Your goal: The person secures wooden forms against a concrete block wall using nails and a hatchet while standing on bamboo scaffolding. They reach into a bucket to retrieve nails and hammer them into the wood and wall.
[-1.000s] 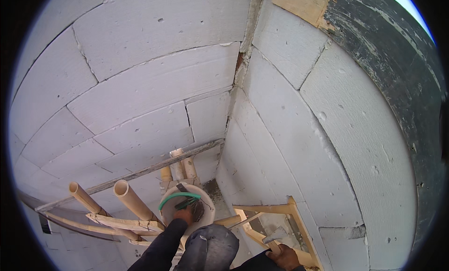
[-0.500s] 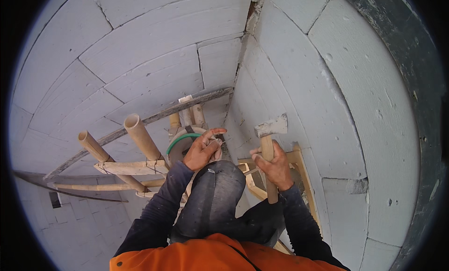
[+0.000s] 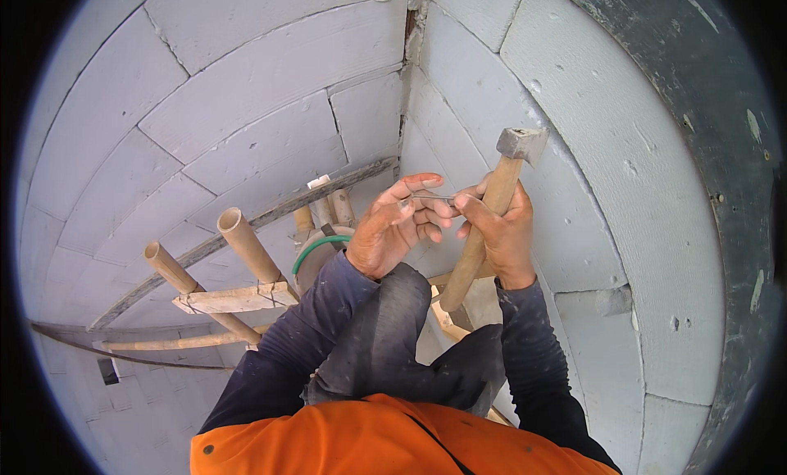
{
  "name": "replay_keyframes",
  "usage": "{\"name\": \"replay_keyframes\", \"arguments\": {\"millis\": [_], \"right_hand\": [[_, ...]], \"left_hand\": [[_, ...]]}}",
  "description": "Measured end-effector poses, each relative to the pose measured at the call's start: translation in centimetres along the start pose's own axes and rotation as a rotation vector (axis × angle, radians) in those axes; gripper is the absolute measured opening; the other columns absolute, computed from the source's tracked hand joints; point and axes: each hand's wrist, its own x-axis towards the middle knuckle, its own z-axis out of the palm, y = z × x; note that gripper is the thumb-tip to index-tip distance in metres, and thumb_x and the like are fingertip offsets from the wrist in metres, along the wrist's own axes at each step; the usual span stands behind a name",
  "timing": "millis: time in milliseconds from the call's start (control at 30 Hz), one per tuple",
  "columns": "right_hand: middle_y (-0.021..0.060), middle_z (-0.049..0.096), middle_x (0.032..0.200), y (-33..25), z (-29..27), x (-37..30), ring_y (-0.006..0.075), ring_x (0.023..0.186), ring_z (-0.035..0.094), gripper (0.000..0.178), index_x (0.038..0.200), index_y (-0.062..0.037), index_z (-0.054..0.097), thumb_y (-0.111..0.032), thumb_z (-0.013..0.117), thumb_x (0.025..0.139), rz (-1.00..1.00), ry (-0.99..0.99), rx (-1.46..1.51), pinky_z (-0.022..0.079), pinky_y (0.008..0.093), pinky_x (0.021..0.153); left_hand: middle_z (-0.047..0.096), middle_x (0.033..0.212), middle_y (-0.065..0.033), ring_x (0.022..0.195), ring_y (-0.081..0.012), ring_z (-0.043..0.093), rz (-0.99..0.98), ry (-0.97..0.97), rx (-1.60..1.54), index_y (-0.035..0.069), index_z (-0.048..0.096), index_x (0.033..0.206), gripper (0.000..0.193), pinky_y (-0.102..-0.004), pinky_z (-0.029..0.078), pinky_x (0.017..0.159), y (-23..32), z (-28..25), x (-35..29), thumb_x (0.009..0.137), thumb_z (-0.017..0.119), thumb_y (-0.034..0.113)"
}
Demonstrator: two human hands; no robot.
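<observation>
In my right hand (image 3: 504, 229) is a hatchet (image 3: 469, 266) with a pale wooden handle, head up; one end of the head is a blunt square poll, the other flares into a dusty blade. The thumb and a fingertip of that hand also reach a thin metal nail (image 3: 438, 197). My left hand (image 3: 385, 229) meets the nail's other end near the thumb, its index finger stretched out and the other fingers partly curled. Both hands are above my knee (image 3: 402, 299), close to the block wall corner.
Pale block walls (image 3: 270, 73) meet at a corner ahead. Bamboo poles (image 3: 246, 241) tied to a wooden plank (image 3: 234, 298) stand at the left. A bucket with a green hose-like rim (image 3: 316, 250) sits behind my left wrist. A dark panel (image 3: 697, 81) borders the right.
My right hand has lifted the hatchet up and toward the wall. My left hand has moved right and up, and the hands now meet at the nail.
</observation>
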Motion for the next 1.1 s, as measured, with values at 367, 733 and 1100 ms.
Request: {"name": "replay_keyframes", "arguments": {"millis": [367, 733, 1100], "right_hand": [[0.0107, 0.073, 0.096, -4.1, -4.0, 2.5, 0.0146, 0.073, 0.07, 0.037, 0.115, -0.0019, 0.06, -0.017, 0.084, 0.091, 0.098, 0.055, -0.419, 0.056, 0.0284, 0.059], [0.0052, 0.062, 0.094, -0.9, -7.6, 2.8, 0.0123, 0.078, 0.062, 0.05, 0.137, -0.0027, 0.057, -0.035, 0.073, 0.101, -0.065, 0.036, -0.48, 0.054, 0.0307, 0.071], [0.0059, 0.066, 0.092, -2.3, -6.0, 2.7, 0.0097, 0.065, 0.061, 0.065, 0.157, -0.0058, 0.046, -0.042, 0.065, 0.107, 0.094, 0.033, -0.409, 0.051, 0.0271, 0.057]], "left_hand": [[0.073, 0.11, -0.0082, 0.1, -0.0182, 0.071, 0.242, 0.207, 0.199, 0.004, 0.071, 0.118, 0.022, -0.0331, 0.058, 0.086, -0.1, 0.9, 8.0, 0.105, 0.073, 0.022], [0.074, 0.122, -0.0149, 0.114, -0.0256, 0.073, 0.663, 0.144, 0.483, 0.003, 0.067, 0.121, 0.031, -0.0369, 0.061, 0.093, 10.2, 2.5, 20.4, 0.107, 0.071, 0.03], [0.077, 0.116, -0.0106, 0.108, -0.0238, 0.075, 0.889, 0.042, 0.581, 0.002, 0.07, 0.119, 0.026, -0.0365, 0.061, 0.093, 17.3, 6.8, 33.3, 0.11, 0.065, 0.026]]}}
